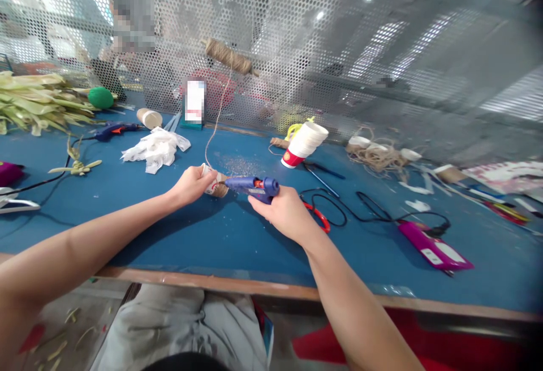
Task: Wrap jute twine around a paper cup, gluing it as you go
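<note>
My left hand is closed round a small paper cup, which lies tilted just above the blue tabletop. Brown twine is wound on part of the cup, and a strand of twine runs from it up to a spool of twine on the mesh panel. In my right hand is a blue hot glue gun, gripped by its handle. Its nozzle points left and meets or nearly meets the cup; whether they touch I cannot tell.
A stack of paper cups stands behind the glue gun. A purple power strip and black cable lie right. White crumpled plastic, another glue gun and pale husks are left. The perforated metal panel closes the back.
</note>
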{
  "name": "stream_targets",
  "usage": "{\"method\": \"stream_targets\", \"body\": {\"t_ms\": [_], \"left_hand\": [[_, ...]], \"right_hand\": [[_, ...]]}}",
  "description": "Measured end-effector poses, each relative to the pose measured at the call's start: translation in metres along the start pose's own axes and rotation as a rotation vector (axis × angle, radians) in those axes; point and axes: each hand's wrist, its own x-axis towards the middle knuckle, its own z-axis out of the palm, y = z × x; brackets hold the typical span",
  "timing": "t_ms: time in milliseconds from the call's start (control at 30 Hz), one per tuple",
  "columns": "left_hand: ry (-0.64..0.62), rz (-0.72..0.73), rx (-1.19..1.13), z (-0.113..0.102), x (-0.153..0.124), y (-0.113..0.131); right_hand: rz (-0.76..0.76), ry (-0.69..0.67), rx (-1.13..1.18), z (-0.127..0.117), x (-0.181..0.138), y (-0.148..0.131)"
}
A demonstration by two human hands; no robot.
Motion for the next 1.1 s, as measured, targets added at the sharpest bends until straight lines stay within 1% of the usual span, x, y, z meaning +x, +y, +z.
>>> {"method": "stream_targets", "body": {"t_ms": [200,367,533,767,900,1100], "left_hand": [[-0.002,0.038,0.017,0.001,0.0,-0.007],[-0.053,0.09,0.075,-0.002,-0.001,-0.01],[-0.107,0.15,0.098,-0.004,-0.002,-0.013],[-0.133,0.217,0.122,-0.004,-0.003,-0.016],[-0.132,0.202,0.111,-0.004,-0.003,-0.014],[-0.075,0.076,0.067,-0.002,0.0,-0.007]], "right_hand": [[-0.012,0.034,0.006,0.001,0.003,0.002],[-0.004,0.06,0.027,0.003,0.006,0.003],[0.037,0.044,0.042,0.002,0.008,0.004],[0.083,-0.019,0.073,0.002,0.012,0.005],[0.095,-0.035,0.083,0.0,0.01,0.005],[0.052,-0.019,0.078,-0.001,0.004,0.0]]}}
